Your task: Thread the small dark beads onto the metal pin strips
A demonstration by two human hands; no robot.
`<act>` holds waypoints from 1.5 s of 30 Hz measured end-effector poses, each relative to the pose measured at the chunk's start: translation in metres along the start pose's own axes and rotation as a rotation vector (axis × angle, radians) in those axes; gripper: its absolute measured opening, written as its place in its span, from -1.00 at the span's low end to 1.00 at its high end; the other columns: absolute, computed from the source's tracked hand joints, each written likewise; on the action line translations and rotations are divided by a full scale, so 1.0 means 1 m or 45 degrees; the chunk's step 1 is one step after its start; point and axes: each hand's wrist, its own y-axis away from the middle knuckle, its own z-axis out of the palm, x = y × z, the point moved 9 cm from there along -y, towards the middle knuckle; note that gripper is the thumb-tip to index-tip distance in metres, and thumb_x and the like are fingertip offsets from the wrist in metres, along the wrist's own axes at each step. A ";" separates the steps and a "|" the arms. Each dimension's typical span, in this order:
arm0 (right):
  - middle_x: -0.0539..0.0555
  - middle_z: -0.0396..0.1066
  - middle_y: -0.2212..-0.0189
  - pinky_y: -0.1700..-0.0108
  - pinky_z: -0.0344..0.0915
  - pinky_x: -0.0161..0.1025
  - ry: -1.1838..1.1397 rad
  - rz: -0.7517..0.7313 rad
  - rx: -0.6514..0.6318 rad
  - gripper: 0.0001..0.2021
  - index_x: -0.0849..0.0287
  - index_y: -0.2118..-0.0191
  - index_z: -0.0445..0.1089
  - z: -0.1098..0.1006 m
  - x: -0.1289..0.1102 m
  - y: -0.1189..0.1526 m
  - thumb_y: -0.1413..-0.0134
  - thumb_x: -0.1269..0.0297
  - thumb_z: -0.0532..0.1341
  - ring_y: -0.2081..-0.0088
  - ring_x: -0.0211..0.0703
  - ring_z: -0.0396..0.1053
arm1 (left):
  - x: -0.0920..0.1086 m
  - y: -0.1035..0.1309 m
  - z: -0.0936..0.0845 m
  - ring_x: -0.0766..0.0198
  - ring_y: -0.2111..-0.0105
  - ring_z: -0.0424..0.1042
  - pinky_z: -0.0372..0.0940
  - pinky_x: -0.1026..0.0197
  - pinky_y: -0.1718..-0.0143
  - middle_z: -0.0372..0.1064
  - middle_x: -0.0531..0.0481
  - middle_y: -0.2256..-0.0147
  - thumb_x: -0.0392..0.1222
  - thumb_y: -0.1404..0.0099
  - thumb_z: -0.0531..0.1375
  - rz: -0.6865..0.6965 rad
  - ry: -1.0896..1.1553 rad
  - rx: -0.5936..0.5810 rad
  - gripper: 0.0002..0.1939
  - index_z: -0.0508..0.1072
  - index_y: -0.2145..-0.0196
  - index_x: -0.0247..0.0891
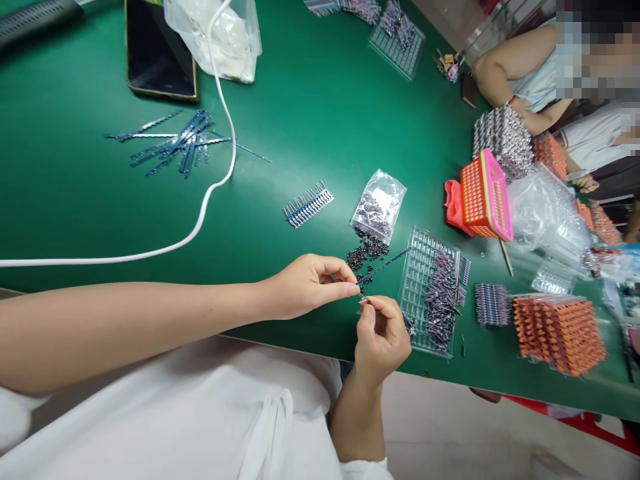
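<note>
My left hand (pixel 315 287) pinches a thin dark blue strip (pixel 384 267) at one end. The strip slants up and right above the green table. Close below those fingertips, my right hand (pixel 383 333) is closed in a pinch on something too small to make out. Small dark beads (pixel 367 253) lie loose just beyond my fingertips, spilling by a clear plastic bag (pixel 379 205) with more of them. To the right is a clear plastic tray (pixel 417 287) with a heap of thin-legged pinkish and blue parts (pixel 443 303). A row of blue parts with wire legs (pixel 307 204) lies farther left.
A pile of blue strips (pixel 185 141) lies near a white cable (pixel 205 203), a phone (pixel 160 50) and a plastic-lined tub (pixel 220 40). Rightward stand a pink-rimmed basket (pixel 485 197) and stacked orange parts (pixel 557 333). Other people (pixel 530 73) sit at the far right.
</note>
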 end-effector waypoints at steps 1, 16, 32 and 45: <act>0.00 0.43 0.40 0.41 0.44 -0.25 -0.056 0.009 -0.017 -0.95 0.12 0.27 0.41 0.001 0.000 0.000 -0.17 0.38 0.21 0.39 -0.24 0.43 | -0.001 0.000 0.000 0.26 0.31 0.47 0.35 0.21 0.22 0.52 -0.02 0.35 -0.07 -0.24 0.29 -0.010 0.013 0.003 -0.80 0.55 0.35 -0.28; 0.04 0.48 0.20 0.32 0.59 -0.18 -0.058 -0.118 -0.082 -0.79 0.04 0.14 0.41 0.006 -0.002 0.004 -0.14 0.47 0.24 0.21 -0.19 0.52 | -0.006 -0.002 0.004 0.28 0.29 0.53 0.38 0.23 0.15 0.58 0.02 0.37 -0.16 -0.22 0.33 -0.060 0.263 -0.053 -0.87 0.57 0.36 -0.28; 0.04 0.47 0.25 0.36 0.53 -0.25 -0.130 -0.075 -0.084 -0.82 0.08 0.20 0.44 0.007 -0.003 0.001 -0.12 0.51 0.25 0.25 -0.22 0.50 | -0.014 -0.004 -0.001 0.32 0.38 0.47 0.32 0.25 0.28 0.50 0.06 0.43 -0.17 -0.16 0.34 -0.159 0.159 -0.026 -0.84 0.47 0.38 -0.30; -0.02 0.42 0.38 0.26 0.46 -0.19 0.088 -0.128 0.061 -0.91 0.12 0.28 0.40 0.001 -0.002 -0.001 -0.13 0.44 0.27 0.30 -0.24 0.45 | 0.010 0.011 0.009 0.16 0.00 0.53 0.36 0.18 -0.05 0.59 -0.10 0.11 -0.18 -0.33 0.23 0.191 -0.132 -0.101 -0.89 0.48 0.27 -0.29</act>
